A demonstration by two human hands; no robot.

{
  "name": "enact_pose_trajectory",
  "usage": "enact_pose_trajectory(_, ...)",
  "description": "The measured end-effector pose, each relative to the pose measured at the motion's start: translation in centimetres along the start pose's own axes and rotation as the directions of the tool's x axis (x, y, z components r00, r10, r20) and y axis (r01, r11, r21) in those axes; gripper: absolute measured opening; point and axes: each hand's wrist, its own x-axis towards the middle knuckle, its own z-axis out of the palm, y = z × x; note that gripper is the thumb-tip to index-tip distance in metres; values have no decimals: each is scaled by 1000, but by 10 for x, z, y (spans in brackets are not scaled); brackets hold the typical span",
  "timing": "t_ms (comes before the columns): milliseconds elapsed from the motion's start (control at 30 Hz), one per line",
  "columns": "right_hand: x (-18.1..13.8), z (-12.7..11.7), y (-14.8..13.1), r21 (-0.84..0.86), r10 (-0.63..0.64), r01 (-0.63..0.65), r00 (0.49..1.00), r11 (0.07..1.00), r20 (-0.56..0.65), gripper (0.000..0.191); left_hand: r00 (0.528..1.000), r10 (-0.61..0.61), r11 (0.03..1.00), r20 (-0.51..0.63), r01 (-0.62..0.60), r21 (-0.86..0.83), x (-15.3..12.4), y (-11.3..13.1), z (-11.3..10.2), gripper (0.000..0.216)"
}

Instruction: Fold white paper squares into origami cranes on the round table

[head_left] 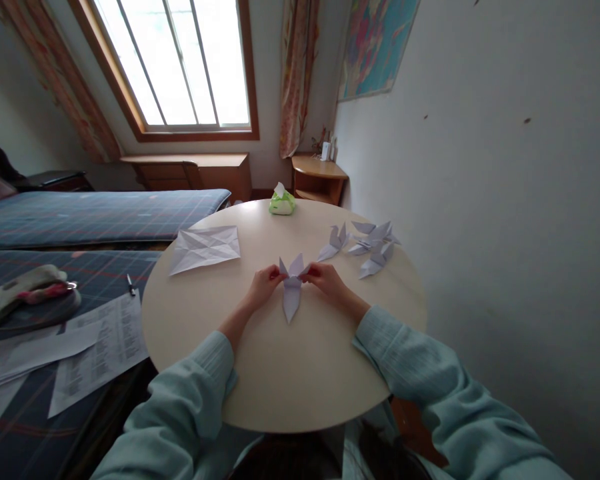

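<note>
Between my hands, a white folded paper crane is held over the middle of the round table, its long pointed end toward me and several points spreading away. My left hand pinches its left side with closed fingers. On the opposite side, my right hand pinches the right part between thumb and fingers. To the right lie several finished-looking white paper cranes, some overlapping one another. A creased, unfolded sheet of white paper rests at the table's left.
The round cream table carries a green tissue pack at its far edge. Left of it, a plaid bed holds printed sheets, a pen and a bag-like item. A white wall stands close on the right.
</note>
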Motion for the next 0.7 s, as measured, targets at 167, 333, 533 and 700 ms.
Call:
enact_pose_trajectory(167, -3, -2, -1, -3, 10, -10, 1000, 1000, -2, 7, 1000, -11, 1000, 6, 11, -8, -1, 1, 1, 13)
enact_pose_trajectory(333, -9, -6, -8, -77, 53, -55, 998, 996, -28, 12, 999, -35, 998, 5, 35, -46, 0, -1, 5, 13)
enact_pose_trajectory(533, -12, -10, -6, -201, 77, -80, 997, 976, -24, 14, 992, -126, 967, 28, 129, -220, 2, -7, 5, 20)
enact_pose_trajectory(700, -6, -11, 0, -130, 50, -52, 999, 990, -16, 14, 966, -184, 898, 183, 241, -368, -1, 2, 2, 28)
